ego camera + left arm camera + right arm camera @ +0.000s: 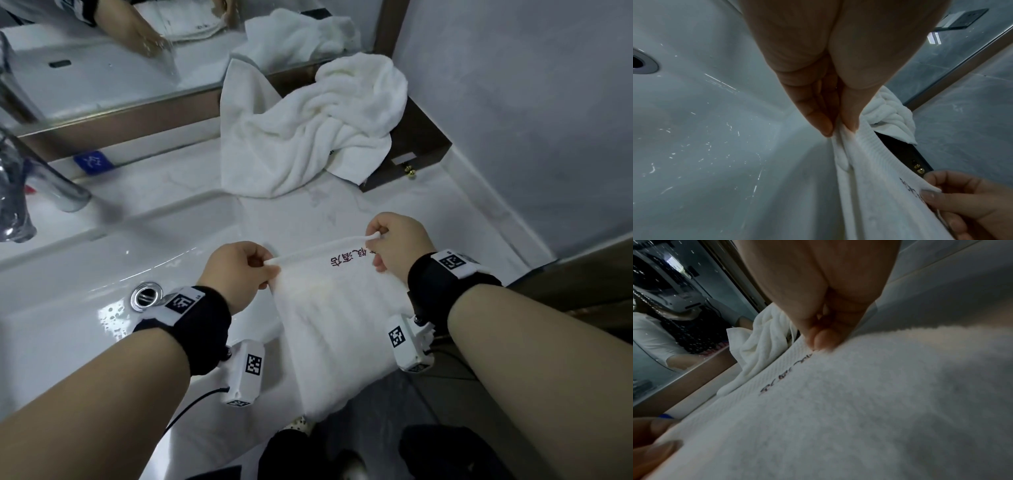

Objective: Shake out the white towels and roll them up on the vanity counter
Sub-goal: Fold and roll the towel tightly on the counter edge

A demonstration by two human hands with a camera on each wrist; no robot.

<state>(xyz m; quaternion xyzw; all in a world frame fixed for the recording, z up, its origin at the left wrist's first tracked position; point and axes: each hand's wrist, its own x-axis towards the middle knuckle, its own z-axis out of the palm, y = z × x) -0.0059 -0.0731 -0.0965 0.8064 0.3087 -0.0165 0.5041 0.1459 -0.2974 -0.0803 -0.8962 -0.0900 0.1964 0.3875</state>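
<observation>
A small white towel (342,329) with dark red embroidered characters hangs stretched between my two hands over the front of the vanity counter (284,212). My left hand (265,269) pinches its top left corner, seen close in the left wrist view (840,129). My right hand (375,241) pinches the top right corner beside the lettering (818,344). The towel (859,410) fills most of the right wrist view. A larger crumpled white towel (308,133) lies heaped at the back of the counter against the mirror frame.
The white sink basin (85,274) with its metal drain (146,295) lies at the left, with a chrome faucet (51,178) behind it. A dark wooden box (414,150) stands at the back right under the heaped towel. The wall (531,120) closes the right side.
</observation>
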